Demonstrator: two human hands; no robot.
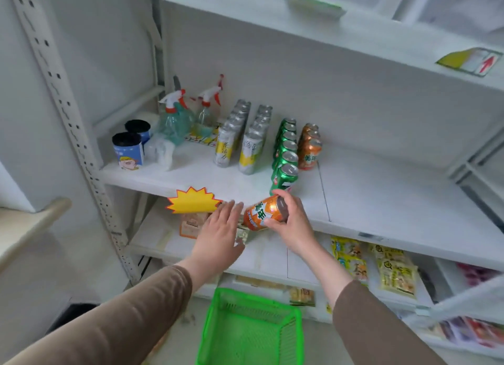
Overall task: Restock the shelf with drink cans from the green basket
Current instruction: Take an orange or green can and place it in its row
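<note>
Gripping the orange can on its side in my right hand at the front lip of the shelf, just before the green cans, my left hand flat and released beside it, above the green basket below.

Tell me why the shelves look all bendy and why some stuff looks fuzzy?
In the head view, the wide-angle lens bows the shelf edges and the upright post. The corners smear, so the price tag at upper right looks blurry. The orange can in the right hand is fairly sharp, the open left hand slightly soft. Light is bright and even, shadows faint.
</note>
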